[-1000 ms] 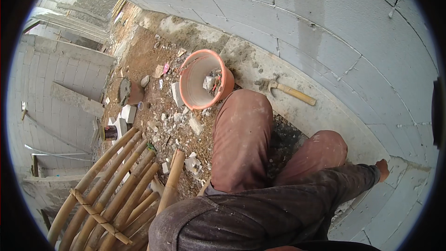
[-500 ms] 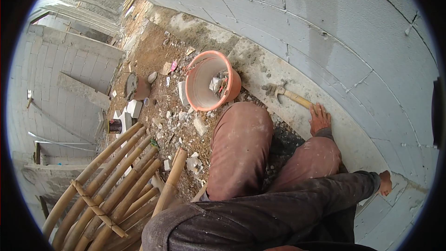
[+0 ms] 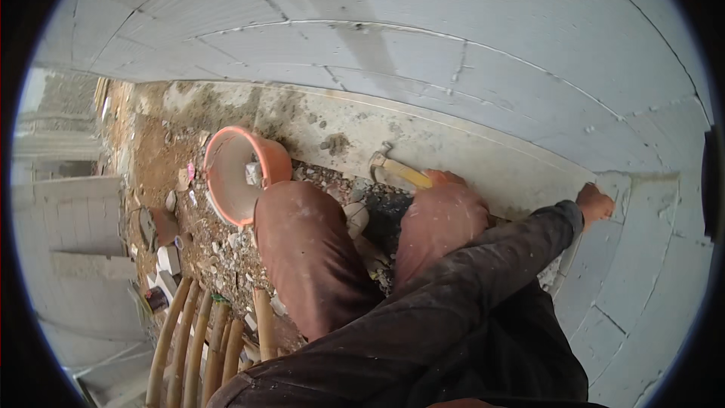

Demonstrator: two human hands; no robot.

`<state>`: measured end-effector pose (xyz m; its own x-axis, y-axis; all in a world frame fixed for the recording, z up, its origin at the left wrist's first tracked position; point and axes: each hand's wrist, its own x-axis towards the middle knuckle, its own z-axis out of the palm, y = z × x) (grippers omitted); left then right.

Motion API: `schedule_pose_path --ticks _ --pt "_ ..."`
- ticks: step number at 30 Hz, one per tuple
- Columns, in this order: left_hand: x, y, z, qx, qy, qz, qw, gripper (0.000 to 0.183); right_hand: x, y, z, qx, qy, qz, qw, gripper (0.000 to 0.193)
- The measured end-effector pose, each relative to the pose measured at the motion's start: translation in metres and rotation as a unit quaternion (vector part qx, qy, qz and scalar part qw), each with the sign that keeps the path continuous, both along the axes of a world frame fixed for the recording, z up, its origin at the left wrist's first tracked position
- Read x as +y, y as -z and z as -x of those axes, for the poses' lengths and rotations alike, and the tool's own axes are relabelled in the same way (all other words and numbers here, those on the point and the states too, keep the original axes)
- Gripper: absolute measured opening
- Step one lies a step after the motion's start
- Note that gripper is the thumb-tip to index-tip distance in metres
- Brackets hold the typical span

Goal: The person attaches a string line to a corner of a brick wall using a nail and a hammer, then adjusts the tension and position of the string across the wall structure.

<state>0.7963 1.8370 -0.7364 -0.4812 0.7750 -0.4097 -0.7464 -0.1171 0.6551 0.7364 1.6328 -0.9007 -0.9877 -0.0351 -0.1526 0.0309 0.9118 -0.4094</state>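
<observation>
My left arm reaches across my body to the right, in a dark dusty sleeve. At its end my left hand (image 3: 594, 204) is closed in a fist against the grey block wall, by the corner; anything inside it is hidden. Beyond my right knee, my right hand (image 3: 447, 178) is closed around the handle end of a hammer (image 3: 408, 172). The hammer has a pale wooden handle, and its head is over the concrete strip (image 3: 483, 174) at the wall's foot. My knee covers part of that hand and its forearm.
An orange bucket (image 3: 278, 160) with some debris inside stands tilted left of my knees. Rubble and soil (image 3: 226, 245) surround it. Bamboo poles (image 3: 181, 340) lie at lower left. A mortar-smeared pail (image 3: 162, 225) and white block pieces (image 3: 168, 259) are farther left.
My view has turned, so the bucket, hammer and poles sit farther left in the picture. My left fist is now higher along the wall corner. The right hand stays at the hammer handle.
</observation>
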Motion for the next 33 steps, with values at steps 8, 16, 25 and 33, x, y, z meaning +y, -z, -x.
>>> schedule_pose_path --ticks 8,16,25,33 --pt "0.008 -0.003 -0.021 0.013 0.051 0.032 0.998 0.030 0.036 -0.025 -0.190 0.007 0.225 0.037 0.974 0.049" --pt "0.034 0.014 -0.036 -0.011 0.109 0.070 0.992 0.023 0.042 -0.068 -0.283 0.163 0.361 0.227 0.890 0.042" --pt "0.079 0.029 -0.026 -0.032 0.110 0.123 0.986 0.015 0.011 -0.165 -0.356 0.090 0.485 0.450 0.745 0.051" --pt "0.110 0.024 -0.017 -0.021 0.123 0.131 0.984 0.014 0.021 -0.200 -0.369 0.056 0.503 0.761 0.406 0.033"
